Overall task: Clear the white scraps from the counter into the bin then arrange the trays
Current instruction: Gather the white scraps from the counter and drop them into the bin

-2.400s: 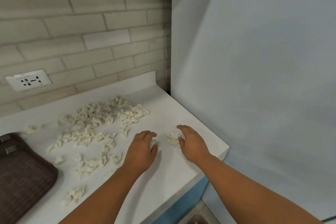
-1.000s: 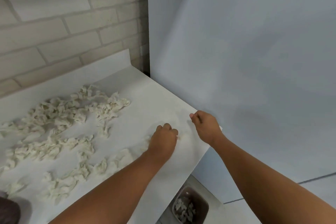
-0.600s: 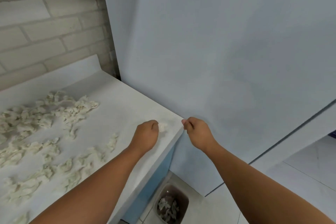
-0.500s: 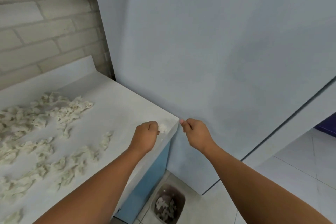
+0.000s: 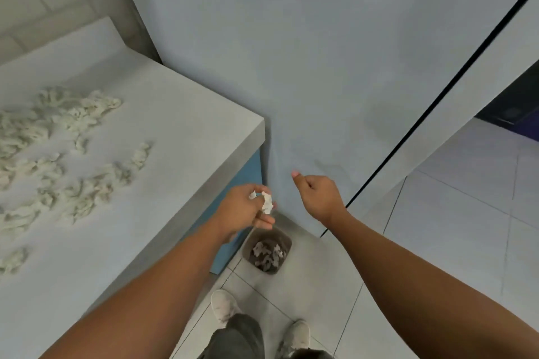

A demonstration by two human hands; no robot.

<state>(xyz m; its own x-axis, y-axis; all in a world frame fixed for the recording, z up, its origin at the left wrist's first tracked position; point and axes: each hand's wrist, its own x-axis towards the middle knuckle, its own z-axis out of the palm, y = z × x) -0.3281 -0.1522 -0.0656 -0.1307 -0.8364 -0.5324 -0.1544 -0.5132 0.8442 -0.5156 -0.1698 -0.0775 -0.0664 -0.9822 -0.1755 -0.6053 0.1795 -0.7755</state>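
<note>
Left hand (image 5: 243, 211) is past the worktop (image 5: 180, 151) edge, fingers loosely curled round a few white scraps (image 5: 267, 202), over the bin (image 5: 288, 243) on the floor. Right hand (image 5: 318, 198) is fisted, thumb out, nothing visible in it. Scrap piles (image 5: 61, 116) lie on the worktop, well apart from both.

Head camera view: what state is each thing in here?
Left hand: pinching white scraps above the bin.
Right hand: curled, nothing visible in it.
Bin: uncovered, partly filled with scraps.
Counter scraps: many lying loose on the counter.

Bare forearms (image 5: 163, 280), grey trousers (image 5: 239, 335) and scuffed white shoes (image 5: 223, 309).
</note>
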